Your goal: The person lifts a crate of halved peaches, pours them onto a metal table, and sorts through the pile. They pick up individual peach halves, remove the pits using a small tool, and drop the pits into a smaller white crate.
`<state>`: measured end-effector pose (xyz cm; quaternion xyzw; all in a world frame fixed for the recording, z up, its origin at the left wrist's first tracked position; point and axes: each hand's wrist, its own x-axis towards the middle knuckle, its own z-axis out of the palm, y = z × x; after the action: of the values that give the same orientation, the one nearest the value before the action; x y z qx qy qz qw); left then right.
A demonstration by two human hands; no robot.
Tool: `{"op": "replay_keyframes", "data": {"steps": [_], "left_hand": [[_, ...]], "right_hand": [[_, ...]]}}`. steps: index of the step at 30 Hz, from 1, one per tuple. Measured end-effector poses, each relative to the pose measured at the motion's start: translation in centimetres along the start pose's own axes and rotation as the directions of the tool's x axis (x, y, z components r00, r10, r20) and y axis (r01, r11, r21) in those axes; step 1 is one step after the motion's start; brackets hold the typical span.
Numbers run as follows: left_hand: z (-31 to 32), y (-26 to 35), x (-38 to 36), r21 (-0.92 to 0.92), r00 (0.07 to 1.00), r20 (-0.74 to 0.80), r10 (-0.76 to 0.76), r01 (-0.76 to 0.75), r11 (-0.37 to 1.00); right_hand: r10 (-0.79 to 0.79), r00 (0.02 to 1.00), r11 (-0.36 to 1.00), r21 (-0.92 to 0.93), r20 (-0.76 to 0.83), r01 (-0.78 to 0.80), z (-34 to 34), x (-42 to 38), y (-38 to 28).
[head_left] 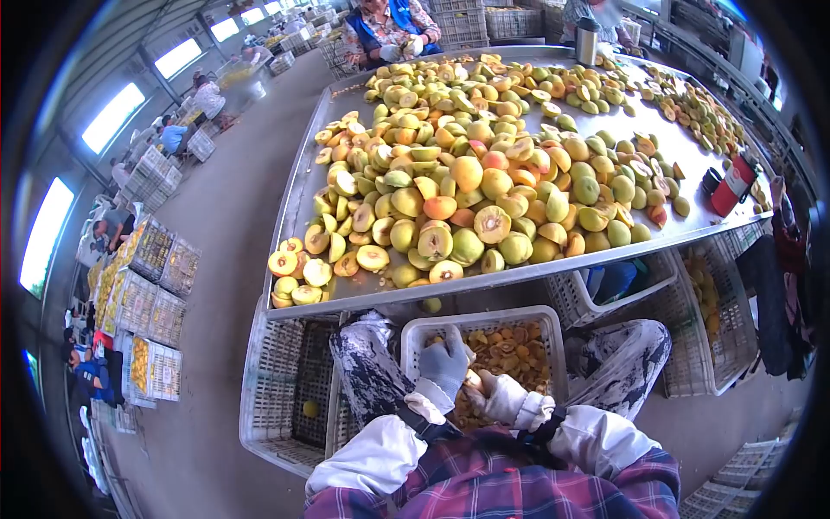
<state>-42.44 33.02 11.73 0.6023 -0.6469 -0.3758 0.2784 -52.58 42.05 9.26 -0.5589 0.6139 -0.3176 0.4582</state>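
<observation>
My left hand (443, 365), in a grey glove, is closed above a white plastic crate (413, 333) between my knees. Close against it is my right hand (494, 394), also closed, its fingers pointing toward the left. A small pale-orange bit shows between the two hands, too covered to make out. Brown-orange fruit pieces (510, 350) lie in the crate below. In front of me a metal table (298, 225) carries a large heap of yellow-green peaches (467, 173), many cut in half with the cut faces showing.
A raised rim (450, 286) runs along the table's near edge. Slatted crates (259, 389) stand at my left, and another crate (661, 281) sits under the table at right. A red cup (733, 186) and a thermos (587, 41) stand on the table. A person (393, 30) works opposite.
</observation>
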Motion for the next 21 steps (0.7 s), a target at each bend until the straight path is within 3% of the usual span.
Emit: {"op": "replay_keyframes", "data": {"steps": [3,5,9,10,11,13,15,17,18,21], "left_hand": [[0.0,-0.2,-0.3,-0.004,1.000,0.025,0.015,-0.015,1.000],[0.0,-0.7,0.1,-0.054,0.999,0.042,0.027,-0.025,0.998],[-1.1,0.7,0.0,-0.115,0.989,0.098,0.115,-0.103,0.988],[-2.0,2.2,0.0,-0.366,0.975,0.221,-0.024,0.106,0.924],[-2.8,3.7,0.0,-0.560,0.921,0.370,-0.122,0.326,0.762],[-3.1,5.0,-0.6,-0.683,0.910,0.393,-0.134,0.387,0.619],[-2.8,5.4,-1.1,-0.766,0.919,0.361,-0.161,0.390,0.511],[-2.4,4.7,-1.4,-0.776,0.944,0.314,-0.106,0.319,0.544],[-2.4,3.9,-0.9,-0.821,0.953,0.286,-0.103,0.299,0.487],[-4.7,3.6,0.0,-0.889,0.979,0.095,-0.182,0.165,0.428]], "right_hand": [[-0.044,0.998,0.953,0.301,0.050,0.027,0.4,0.0,0.7],[0.050,0.992,0.961,0.264,0.112,-0.079,0.3,-0.4,0.0],[0.166,0.939,0.750,0.579,0.301,-0.318,-1.1,-1.4,-4.1],[0.096,0.931,0.616,0.713,0.353,-0.334,-1.1,-1.1,-4.2],[0.075,0.888,0.596,0.694,0.454,-0.405,-2.1,-1.2,-4.5],[0.081,0.885,0.645,0.652,0.459,-0.398,-2.3,-1.3,-5.1],[0.065,0.849,0.590,0.666,0.524,-0.456,-2.7,-1.2,-4.5],[-0.113,0.870,0.530,0.769,0.481,-0.357,-2.7,-1.8,-3.5],[-0.234,0.859,0.492,0.818,0.454,-0.298,-3.3,-2.5,-4.0],[-0.143,0.868,0.523,0.781,0.475,-0.341,-3.6,-3.4,-2.1]]}}
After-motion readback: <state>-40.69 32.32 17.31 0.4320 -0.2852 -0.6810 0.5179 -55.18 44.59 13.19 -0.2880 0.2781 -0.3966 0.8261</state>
